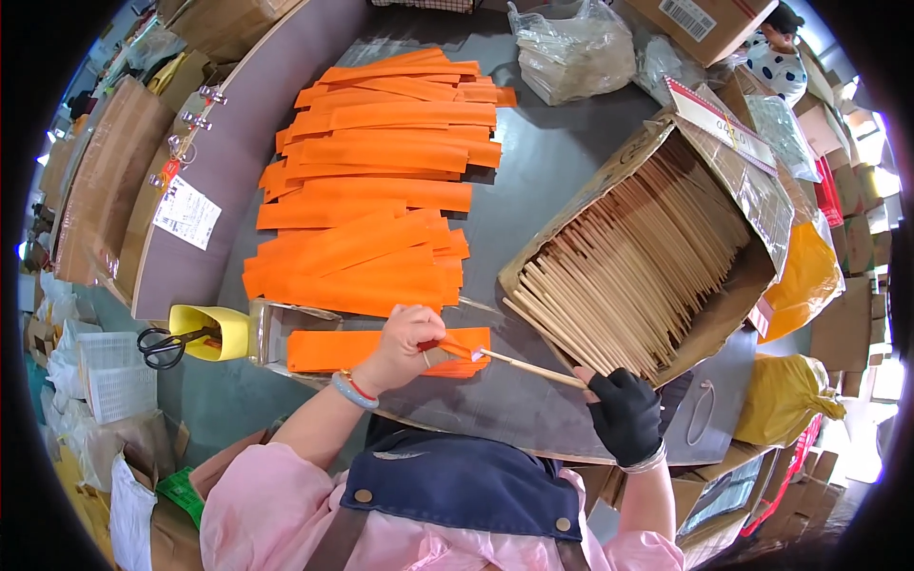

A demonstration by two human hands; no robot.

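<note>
My left hand [409, 344] is closed on the end of an orange strip [461, 351], close to the table's front edge. Against that strip's free end, where a small whitish spot shows, lies the tip of a thin wooden stick [533, 367]. The stick's other end is pinched by my right hand [624, 415], which wears a black fingerless glove. Beneath my left hand a short stack of orange strips [328, 351] lies flat. Farther back spreads a large pile of overlapping orange strips [376, 200]. Many loose sticks [619, 262] fill an open cardboard box [522, 255] beside my right hand.
A yellow holder [230, 333] with black-handled scissors [164, 348] hangs at the table's left front. A raised board [238, 124] borders the left side. Clear plastic bags [576, 57] stand at the back. Another person [776, 57] is at the far right.
</note>
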